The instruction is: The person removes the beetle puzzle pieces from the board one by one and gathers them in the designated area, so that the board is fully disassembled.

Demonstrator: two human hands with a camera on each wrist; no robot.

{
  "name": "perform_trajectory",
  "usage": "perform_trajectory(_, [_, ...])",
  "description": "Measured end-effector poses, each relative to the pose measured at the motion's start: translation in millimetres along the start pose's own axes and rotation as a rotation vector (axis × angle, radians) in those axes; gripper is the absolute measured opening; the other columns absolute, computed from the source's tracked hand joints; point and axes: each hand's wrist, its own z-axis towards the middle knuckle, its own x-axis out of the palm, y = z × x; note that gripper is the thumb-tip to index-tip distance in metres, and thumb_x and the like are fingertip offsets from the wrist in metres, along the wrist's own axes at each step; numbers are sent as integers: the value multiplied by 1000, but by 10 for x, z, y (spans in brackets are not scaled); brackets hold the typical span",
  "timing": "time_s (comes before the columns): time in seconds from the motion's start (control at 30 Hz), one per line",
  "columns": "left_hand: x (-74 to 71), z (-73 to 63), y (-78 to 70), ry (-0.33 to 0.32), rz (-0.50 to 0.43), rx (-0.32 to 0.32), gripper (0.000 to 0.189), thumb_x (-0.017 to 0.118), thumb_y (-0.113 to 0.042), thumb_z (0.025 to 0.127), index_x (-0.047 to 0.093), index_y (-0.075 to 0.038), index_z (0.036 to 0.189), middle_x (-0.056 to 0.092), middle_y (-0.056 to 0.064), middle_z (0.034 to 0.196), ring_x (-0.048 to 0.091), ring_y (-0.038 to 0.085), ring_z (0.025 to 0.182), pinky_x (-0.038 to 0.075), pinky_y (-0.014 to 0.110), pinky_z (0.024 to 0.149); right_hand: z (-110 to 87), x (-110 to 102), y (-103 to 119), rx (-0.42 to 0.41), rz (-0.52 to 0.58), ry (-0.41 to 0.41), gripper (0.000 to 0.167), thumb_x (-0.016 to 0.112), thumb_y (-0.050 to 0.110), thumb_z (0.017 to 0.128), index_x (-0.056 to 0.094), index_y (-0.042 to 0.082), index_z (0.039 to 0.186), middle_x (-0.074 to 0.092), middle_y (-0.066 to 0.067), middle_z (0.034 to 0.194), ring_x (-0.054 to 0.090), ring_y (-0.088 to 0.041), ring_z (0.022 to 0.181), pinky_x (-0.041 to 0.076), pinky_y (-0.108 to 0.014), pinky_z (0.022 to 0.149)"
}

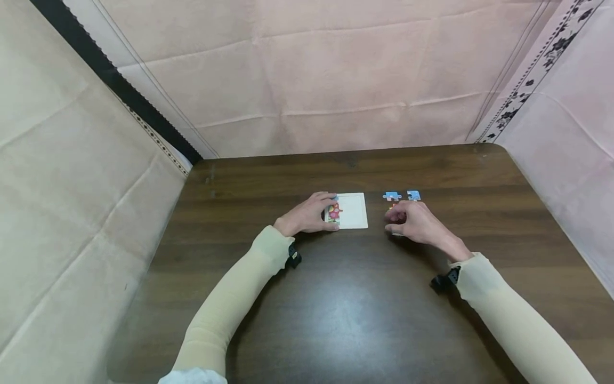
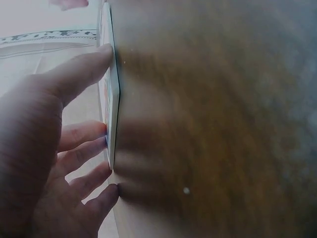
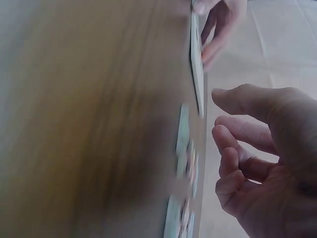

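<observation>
A white puzzle tray [image 1: 353,211] lies flat on the table; picture pieces [image 1: 334,212] in red, blue and green fill its left end. My left hand [image 1: 316,212] holds that end, the thumb at the near edge and the fingers about the far and left sides. Over to the right, my right hand [image 1: 413,221] hovers above loose jigsaw pieces with its fingers loosely bent. In the right wrist view thumb and forefinger are apart, nothing visible between them. Two blue pieces [image 1: 392,196] lie beyond this hand, which partly hides other pieces [image 3: 183,130].
The dark wooden table [image 1: 336,298] reaches to a pale cloth wall [image 1: 336,80] at the back. More cloth hangs at both sides. Each wrist wears a black strap device [image 1: 293,256].
</observation>
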Motion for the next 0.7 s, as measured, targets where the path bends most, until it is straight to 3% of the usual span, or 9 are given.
perform_trajectory(0.4, [5, 12, 53, -11, -37, 3, 91, 81, -53, 97, 40, -14, 169, 36, 6, 179, 26, 26, 169, 31, 47, 137, 571, 276, 428, -24, 24, 47, 26, 80, 12, 99, 81, 0, 121, 79, -17, 105, 68, -25, 88, 59, -40, 81])
perform_trajectory(0.53, [3, 6, 60, -20, -49, 7, 93, 81, -53, 97, 39, -13, 169, 37, 7, 178, 29, 26, 167, 32, 47, 136, 751, 357, 509, -58, 26, 59, 26, 79, 10, 99, 80, -3, 122, 80, -22, 112, 75, -31, 96, 65, -49, 88])
perform_trajectory(0.7, [2, 10, 80, -17, -59, 8, 98, 82, -53, 96, 35, -11, 171, 36, 8, 179, 29, 26, 167, 31, 46, 137, 980, 465, 595, -37, 18, 66, 27, 79, 12, 100, 80, -4, 122, 80, -24, 117, 75, -38, 108, 63, -53, 96])
